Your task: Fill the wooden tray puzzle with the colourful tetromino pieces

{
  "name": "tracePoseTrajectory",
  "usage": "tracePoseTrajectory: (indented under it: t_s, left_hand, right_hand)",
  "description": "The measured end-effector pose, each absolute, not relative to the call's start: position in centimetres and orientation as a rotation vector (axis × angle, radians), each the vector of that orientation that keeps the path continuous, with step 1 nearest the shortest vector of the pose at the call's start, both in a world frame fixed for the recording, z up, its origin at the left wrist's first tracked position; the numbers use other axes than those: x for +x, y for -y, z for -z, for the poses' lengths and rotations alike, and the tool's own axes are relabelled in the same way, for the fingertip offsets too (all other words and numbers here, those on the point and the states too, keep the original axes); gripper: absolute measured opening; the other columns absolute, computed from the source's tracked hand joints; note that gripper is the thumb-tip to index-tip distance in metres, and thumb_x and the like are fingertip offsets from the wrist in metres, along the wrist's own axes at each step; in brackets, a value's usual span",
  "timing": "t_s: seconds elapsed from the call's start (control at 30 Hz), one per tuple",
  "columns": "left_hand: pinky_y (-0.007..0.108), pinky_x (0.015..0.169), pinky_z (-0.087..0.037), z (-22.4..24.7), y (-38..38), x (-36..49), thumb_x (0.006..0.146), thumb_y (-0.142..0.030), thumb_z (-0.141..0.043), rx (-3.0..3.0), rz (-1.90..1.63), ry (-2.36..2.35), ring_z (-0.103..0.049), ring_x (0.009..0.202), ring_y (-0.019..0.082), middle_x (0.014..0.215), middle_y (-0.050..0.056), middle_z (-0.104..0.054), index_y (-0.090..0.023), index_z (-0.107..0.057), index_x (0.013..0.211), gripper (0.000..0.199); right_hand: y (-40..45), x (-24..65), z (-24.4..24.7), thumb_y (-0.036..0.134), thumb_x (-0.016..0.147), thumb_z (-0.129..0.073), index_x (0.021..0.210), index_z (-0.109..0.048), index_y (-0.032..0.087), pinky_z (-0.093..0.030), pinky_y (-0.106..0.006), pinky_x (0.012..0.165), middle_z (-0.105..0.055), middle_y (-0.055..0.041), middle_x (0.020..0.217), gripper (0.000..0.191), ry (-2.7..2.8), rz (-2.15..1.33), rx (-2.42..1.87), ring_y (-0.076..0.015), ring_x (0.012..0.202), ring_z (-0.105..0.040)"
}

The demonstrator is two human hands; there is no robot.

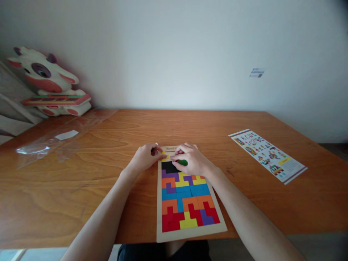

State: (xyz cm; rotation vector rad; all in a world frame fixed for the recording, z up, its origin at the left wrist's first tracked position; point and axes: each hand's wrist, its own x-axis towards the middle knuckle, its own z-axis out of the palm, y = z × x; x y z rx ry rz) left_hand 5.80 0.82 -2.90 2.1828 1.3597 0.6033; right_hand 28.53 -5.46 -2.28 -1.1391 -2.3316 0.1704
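A wooden puzzle board [192,233] lies at the table's front edge, filled with purple, orange, yellow, blue and red pieces up to a black strip [169,167] near its top. My left hand [145,156] is at the board's top left corner, thumb and fingertips closed by a small yellow piece [164,157]; whether it grips that piece is unclear. Over the top right part is my right hand [191,159], fingers curled, with a green piece [181,162] showing under the palm. Some red shows between its fingers, partly hidden.
On the wooden table [108,130], a printed leaflet [268,156] lies at the right. Clear plastic wrapping [38,154] with a white label [66,135] spreads at the left. A cow-shaped toy keyboard [58,99] stands at the back left, near the wall.
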Motion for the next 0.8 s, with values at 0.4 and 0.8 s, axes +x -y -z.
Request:
tracePoseTrajectory:
  t_s: [0.4, 0.8]
  left_hand:
    - [0.026, 0.062, -0.040, 2.8, -0.9, 5.7, 0.075, -0.049, -0.067, 2.183, -0.588, -1.357, -0.060, 0.068, 0.017, 0.076, 0.002, -0.067, -0.022, -0.070, 0.083, 0.028]
    - [0.027, 0.065, -0.042, 2.1, -0.4, 6.1, 0.078, -0.044, -0.065, 2.237, -0.615, -1.357, -0.060, 0.072, 0.017, 0.081, 0.003, -0.067, -0.020, -0.071, 0.087, 0.027]
  right_hand:
    - [4.6, 29.0, 3.2, 0.025, 0.091, -0.059, 0.106, -0.072, 0.028, -0.045, -0.043, 0.090, -0.068, -0.0046, 0.104, 0.020, 2.272, -0.263, -1.183, -0.0202, 0.099, -0.059]
    - [4.4, 29.6, 2.9, 0.023, 0.091, -0.059, 0.108, -0.069, 0.023, -0.048, -0.036, 0.087, -0.068, -0.0055, 0.103, 0.020, 2.174, -0.433, -1.241, -0.0181, 0.094, -0.064]
